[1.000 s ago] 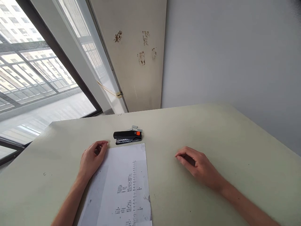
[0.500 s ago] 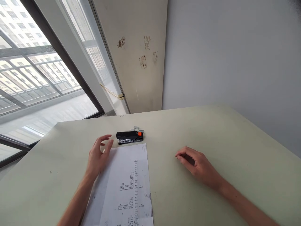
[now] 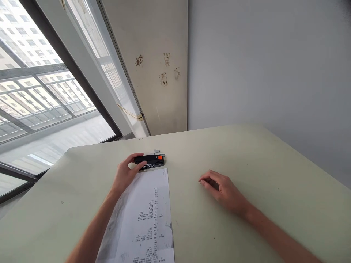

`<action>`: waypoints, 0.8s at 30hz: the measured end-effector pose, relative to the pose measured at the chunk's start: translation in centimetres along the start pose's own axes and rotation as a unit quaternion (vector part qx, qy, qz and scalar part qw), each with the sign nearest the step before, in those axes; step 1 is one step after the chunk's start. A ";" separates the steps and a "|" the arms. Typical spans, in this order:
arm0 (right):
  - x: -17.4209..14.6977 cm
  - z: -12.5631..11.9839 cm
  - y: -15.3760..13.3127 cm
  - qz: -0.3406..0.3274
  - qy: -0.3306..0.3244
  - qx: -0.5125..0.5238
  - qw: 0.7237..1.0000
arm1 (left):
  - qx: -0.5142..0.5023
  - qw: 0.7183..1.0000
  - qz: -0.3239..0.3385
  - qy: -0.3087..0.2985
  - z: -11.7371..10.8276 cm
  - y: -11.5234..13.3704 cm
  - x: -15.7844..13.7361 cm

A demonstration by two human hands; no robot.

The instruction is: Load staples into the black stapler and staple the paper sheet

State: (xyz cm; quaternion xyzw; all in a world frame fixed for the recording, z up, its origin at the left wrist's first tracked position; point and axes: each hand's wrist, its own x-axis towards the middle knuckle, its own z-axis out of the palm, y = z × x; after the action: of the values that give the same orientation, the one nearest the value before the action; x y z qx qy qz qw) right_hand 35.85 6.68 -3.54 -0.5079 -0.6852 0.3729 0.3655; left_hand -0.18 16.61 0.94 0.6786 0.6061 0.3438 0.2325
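Observation:
A black stapler (image 3: 152,159) with an orange patch lies at the far end of a printed sheet of paper (image 3: 148,204). My left hand (image 3: 127,173) grips the stapler's left end, thumb on the near side and fingers on the far side. Small strips of staples (image 3: 157,151) lie just behind the stapler. To the right of the paper, my right hand (image 3: 223,188) rests on the table, fingers curled and tips pressed together, with nothing visible in them.
The pale green table (image 3: 233,153) reaches to a grey wall (image 3: 260,65) at the right and a stained panel (image 3: 164,102) ahead. Large windows (image 3: 41,91) stand at the left.
My left hand has moved right and taken hold of the stapler's left end. The right hand keeps its curled pose on the table. The view has shifted slightly.

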 end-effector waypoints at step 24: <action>0.3 -2.6 2.1 0.076 0.173 0.126 0.974 | -0.104 0.977 0.179 -0.047 10.3 12.0 -8.0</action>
State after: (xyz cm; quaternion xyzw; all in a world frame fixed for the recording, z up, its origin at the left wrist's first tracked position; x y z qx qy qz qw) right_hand 38.97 7.72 -4.15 -0.5652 -0.5184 0.3896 0.5099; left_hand 15.29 7.87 1.52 0.7636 0.4236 0.4090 0.2648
